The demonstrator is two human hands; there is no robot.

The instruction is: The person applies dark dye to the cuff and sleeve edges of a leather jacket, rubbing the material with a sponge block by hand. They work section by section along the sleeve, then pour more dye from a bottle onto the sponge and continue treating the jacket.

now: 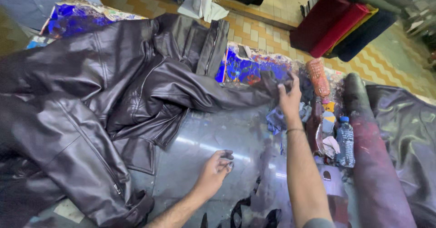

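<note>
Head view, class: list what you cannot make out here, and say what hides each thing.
- Leather jacket: its left part and lower hem are cut off by the frame edge.
- Sleeve cuff: partly covered by the right hand gripping it.
- Left hand: fingers curled; whether they hold anything is unclear.
- Plastic bottle: label too small and blurred.
- Fabric rolls: ends cut off at the top edge.

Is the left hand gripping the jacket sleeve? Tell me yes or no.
No. The left hand rests on the glossy table, apart from the dark leather jacket; the right hand pinches the sleeve end.
</note>
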